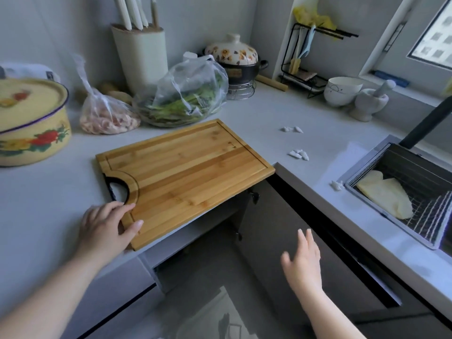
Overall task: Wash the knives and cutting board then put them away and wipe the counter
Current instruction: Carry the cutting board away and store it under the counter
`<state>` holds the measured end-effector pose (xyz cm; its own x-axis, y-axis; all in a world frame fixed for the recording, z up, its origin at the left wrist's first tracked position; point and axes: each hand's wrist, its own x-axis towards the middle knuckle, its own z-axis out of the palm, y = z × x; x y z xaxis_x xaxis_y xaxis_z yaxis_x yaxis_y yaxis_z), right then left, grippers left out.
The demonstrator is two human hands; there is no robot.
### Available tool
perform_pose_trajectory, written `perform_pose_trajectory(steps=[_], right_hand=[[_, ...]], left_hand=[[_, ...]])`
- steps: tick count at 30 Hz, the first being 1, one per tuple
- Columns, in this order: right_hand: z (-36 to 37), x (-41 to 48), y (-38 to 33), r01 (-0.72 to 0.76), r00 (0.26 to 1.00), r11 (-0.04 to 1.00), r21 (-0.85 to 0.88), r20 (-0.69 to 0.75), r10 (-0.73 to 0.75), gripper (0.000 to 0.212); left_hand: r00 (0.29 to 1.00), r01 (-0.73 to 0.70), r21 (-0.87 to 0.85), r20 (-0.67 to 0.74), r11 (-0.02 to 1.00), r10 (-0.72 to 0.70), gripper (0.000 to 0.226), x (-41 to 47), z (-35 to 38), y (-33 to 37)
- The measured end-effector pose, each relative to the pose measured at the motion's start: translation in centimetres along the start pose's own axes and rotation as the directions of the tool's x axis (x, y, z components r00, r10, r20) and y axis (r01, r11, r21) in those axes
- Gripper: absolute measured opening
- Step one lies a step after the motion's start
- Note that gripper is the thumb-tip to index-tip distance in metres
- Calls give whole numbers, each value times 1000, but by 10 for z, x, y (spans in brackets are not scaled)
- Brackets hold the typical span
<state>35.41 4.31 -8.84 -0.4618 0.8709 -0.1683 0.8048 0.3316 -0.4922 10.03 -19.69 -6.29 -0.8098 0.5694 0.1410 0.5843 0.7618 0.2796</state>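
Far-left counter: yellow enamel pot, floral print, lid on, parked clear of the work area.
Left hand: grips the near-left corner of the bamboo cutting board, thumb on top, fingers curled by the handle cutout; probably to slide or lift it toward the sink.
Meat bag: knotted plastic, behind the board.
Knife block: against the wall, white knife handles sticking up; washed or not, can't tell.
Board position: flat on the counter, right corner overhanging the edge.
Board mark: small stamp near the far edge, unreadable.
Right hand: empty, fingers spread, in the air in front of the cabinets; likely heading for the overhanging corner.
Scraps: white bits, wiping still to do.
Sink: yellow cloth on a wire rack, handy for wiping.
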Motion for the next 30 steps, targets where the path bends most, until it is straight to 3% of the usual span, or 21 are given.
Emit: perform_pose_trajectory(steps=[2, 4, 6, 8, 12, 16, 20, 27, 30], right_hand=[[11, 1, -35, -118, 993, 953, 279, 54, 107, 65], [21, 3, -73, -255, 966, 822, 509, 165, 198, 66], [32, 7, -110, -376, 926, 665, 645, 278, 254, 68], [42, 13, -141, -444, 896, 523, 728, 347, 277, 73], [62, 24, -172, -500, 864, 354, 791, 426, 268, 73], [73, 24, -181, -519, 854, 359, 775, 453, 256, 47], [70, 28, -179, -504, 862, 380, 775, 428, 271, 39], [68, 17, -171, -400, 876, 70, 914, 358, 324, 22], [56, 8, -157, -372, 875, 20, 928, 344, 340, 13]], left_hand=[[997, -66, -7, 48, 998, 66, 64, 15, -6, -17], [995, -99, -42, 17, 994, 100, 50, 36, -17, -28], [999, -51, -140, -5, 989, 51, 28, 59, -28, -34], [999, -8, -197, 47, 980, 17, 33, 85, -31, -40], [977, 49, -158, 215, 986, -14, 55, 135, -23, -38], [952, 57, -52, 304, 997, -38, 67, 182, -8, -31], [930, 76, -28, 361, 997, -61, 71, 203, -2, -23], [893, 88, 52, 439, 995, -102, 84, 193, -19, -15], [895, 156, 37, 418, 987, -157, 80, 164, -16, -10]])
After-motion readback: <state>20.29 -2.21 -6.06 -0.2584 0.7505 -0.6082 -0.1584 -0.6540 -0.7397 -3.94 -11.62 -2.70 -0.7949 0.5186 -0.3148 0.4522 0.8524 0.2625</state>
